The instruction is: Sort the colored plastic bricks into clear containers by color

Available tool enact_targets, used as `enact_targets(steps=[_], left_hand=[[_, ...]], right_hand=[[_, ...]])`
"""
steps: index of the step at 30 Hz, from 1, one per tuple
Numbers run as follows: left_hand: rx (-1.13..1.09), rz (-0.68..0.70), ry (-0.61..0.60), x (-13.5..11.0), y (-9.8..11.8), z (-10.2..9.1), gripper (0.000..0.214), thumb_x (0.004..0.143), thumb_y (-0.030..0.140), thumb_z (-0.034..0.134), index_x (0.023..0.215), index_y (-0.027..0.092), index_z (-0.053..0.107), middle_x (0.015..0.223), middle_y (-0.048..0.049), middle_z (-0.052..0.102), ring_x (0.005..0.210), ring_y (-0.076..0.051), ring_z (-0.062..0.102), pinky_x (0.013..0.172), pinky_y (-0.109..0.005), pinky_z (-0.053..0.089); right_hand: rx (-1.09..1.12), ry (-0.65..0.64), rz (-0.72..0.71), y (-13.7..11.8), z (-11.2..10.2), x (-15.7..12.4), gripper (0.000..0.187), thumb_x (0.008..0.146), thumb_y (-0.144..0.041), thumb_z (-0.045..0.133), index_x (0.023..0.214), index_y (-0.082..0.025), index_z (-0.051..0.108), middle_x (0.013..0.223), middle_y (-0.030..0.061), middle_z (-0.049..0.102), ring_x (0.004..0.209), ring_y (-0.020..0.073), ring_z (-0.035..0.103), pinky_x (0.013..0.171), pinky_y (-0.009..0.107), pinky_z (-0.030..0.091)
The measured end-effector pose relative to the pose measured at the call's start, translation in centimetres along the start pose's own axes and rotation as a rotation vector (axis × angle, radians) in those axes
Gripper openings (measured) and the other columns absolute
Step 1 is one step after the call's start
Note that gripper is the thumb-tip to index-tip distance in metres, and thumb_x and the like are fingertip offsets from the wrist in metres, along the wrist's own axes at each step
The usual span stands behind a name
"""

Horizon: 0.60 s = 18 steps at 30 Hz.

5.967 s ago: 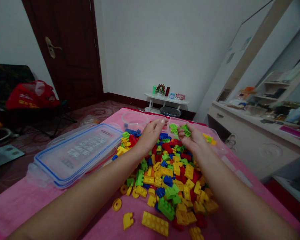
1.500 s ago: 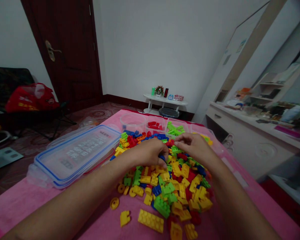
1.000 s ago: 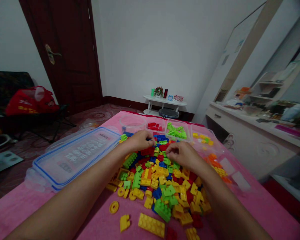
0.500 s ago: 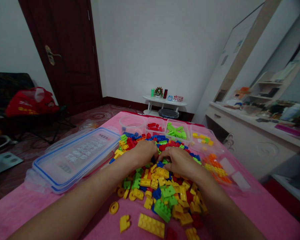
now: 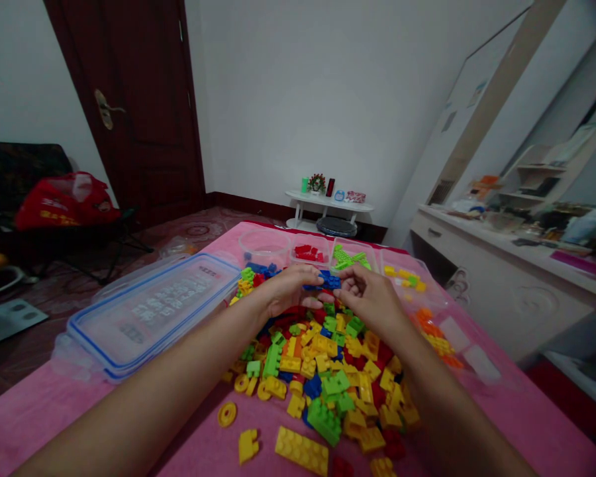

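Observation:
Between my two hands, above the far part of the heap, is a blue building brick [image 5: 330, 280]. My left hand [image 5: 292, 289] grips its left end with thumb and fingers. At the other end, the fingertips of my right hand [image 5: 368, 291] are closed on the same brick. Below spreads a heap of building bricks [image 5: 322, 358] in yellow, green, red, blue and orange. A long yellow brick [image 5: 302, 450] and a yellow wheel [image 5: 227, 414] lie near the front.
A clear lid with a blue seal [image 5: 153, 318] lies to the left on the pink cloth [image 5: 193, 430]. Along the back stand a round clear tub [image 5: 264, 246] and boxes of red bricks [image 5: 308, 253], green bricks [image 5: 350, 258] and yellow bricks [image 5: 406, 278]. Orange bricks [image 5: 427, 321] lie at right.
Both hands have risen out of the heap, where their fingers were among the bricks. A blue brick now shows held between them.

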<state>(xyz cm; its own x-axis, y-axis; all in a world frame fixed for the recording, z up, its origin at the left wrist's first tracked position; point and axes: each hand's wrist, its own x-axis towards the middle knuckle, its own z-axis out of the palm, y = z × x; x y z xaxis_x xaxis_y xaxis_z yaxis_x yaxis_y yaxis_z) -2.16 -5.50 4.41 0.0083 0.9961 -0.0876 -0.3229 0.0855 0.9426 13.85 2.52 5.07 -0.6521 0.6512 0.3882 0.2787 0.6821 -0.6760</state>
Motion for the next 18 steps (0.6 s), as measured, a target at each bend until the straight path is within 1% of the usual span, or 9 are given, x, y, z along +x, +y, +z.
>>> enact_targets(steps=[2,5,8,10,12,14,15,17,18], left_hand=[[-0.174,-0.047,0.013,0.3,-0.4,0.0,0.016,0.071,0.022,0.057,0.085,0.013,0.055,0.080,-0.0081,0.066,0.067,-0.015,0.066,0.052,-0.019,0.050],[-0.297,-0.108,0.037,0.7,-1.1,0.0,0.019,0.078,0.026,0.051,0.090,0.013,0.057,0.075,-0.0082,0.066,0.060,-0.015,0.065,0.044,-0.017,0.047],[-0.378,-0.187,0.000,0.8,-1.8,0.1,0.020,0.082,0.030,0.052,0.088,0.012,0.058,0.067,-0.0052,0.061,0.052,-0.010,0.060,0.034,-0.010,0.036],[-0.422,-0.240,-0.028,0.8,-2.0,0.2,0.017,0.082,0.027,0.053,0.084,0.010,0.057,0.065,-0.0044,0.057,0.048,-0.006,0.055,0.030,-0.007,0.027],[-0.437,-0.261,-0.022,0.8,-1.7,0.1,0.011,0.082,0.020,0.053,0.083,0.010,0.056,0.067,-0.0050,0.057,0.048,-0.004,0.051,0.030,-0.005,0.022],[-0.398,-0.218,0.039,1.0,-0.7,-0.6,0.006,0.080,0.016,0.054,0.082,0.010,0.056,0.069,-0.0054,0.057,0.048,-0.004,0.050,0.030,-0.006,0.023],[-0.360,-0.166,0.084,1.3,0.1,-1.2,0.005,0.080,0.015,0.054,0.081,0.011,0.056,0.069,-0.0054,0.058,0.048,-0.004,0.049,0.031,-0.007,0.024],[-0.242,-0.014,0.197,2.4,2.1,-3.0,0.006,0.078,0.017,0.056,0.078,0.012,0.056,0.067,-0.0054,0.058,0.048,-0.005,0.050,0.032,-0.009,0.028],[-0.168,0.086,0.258,3.1,3.2,-4.0,0.006,0.077,0.018,0.057,0.077,0.012,0.056,0.065,-0.0053,0.058,0.048,-0.006,0.050,0.033,-0.010,0.030]], right_hand=[[0.009,0.025,-0.019,-0.2,0.5,-0.1,0.022,0.068,-0.019,0.054,0.089,-0.015,0.059,0.065,-0.0009,0.057,0.056,0.0107,0.053,0.051,0.021,0.041],[-0.023,-0.026,-0.050,-0.4,1.0,-0.2,0.027,0.070,-0.017,0.050,0.094,-0.016,0.064,0.066,0.0001,0.060,0.057,0.0115,0.054,0.054,0.022,0.042],[-0.047,-0.078,-0.081,-0.8,1.2,-0.4,0.031,0.072,-0.015,0.048,0.096,-0.017,0.066,0.067,0.0006,0.063,0.059,0.0120,0.055,0.057,0.023,0.043],[-0.032,-0.048,-0.078,-1.0,0.9,-0.4,0.031,0.072,-0.016,0.050,0.098,-0.016,0.066,0.069,0.0016,0.064,0.061,0.0127,0.057,0.058,0.024,0.044],[0.002,0.006,-0.059,-1.1,0.5,-0.3,0.029,0.073,-0.020,0.052,0.098,-0.014,0.066,0.072,0.0031,0.065,0.063,0.0138,0.058,0.059,0.024,0.045],[0.027,0.063,-0.042,-1.0,-0.2,-0.1,0.027,0.073,-0.024,0.055,0.095,-0.014,0.067,0.073,0.0039,0.065,0.065,0.0144,0.058,0.058,0.025,0.045],[0.030,0.087,-0.036,-1.0,-0.5,-0.1,0.026,0.073,-0.025,0.055,0.093,-0.015,0.068,0.073,0.0038,0.065,0.065,0.0144,0.058,0.058,0.025,0.044],[0.038,0.126,-0.027,-0.9,-1.1,0.0,0.024,0.073,-0.026,0.057,0.091,-0.015,0.069,0.073,0.0038,0.065,0.065,0.0145,0.058,0.058,0.025,0.044],[0.044,0.141,-0.023,-0.9,-1.3,0.1,0.024,0.073,-0.026,0.057,0.091,-0.015,0.069,0.073,0.0041,0.065,0.065,0.0147,0.058,0.058,0.025,0.044]])
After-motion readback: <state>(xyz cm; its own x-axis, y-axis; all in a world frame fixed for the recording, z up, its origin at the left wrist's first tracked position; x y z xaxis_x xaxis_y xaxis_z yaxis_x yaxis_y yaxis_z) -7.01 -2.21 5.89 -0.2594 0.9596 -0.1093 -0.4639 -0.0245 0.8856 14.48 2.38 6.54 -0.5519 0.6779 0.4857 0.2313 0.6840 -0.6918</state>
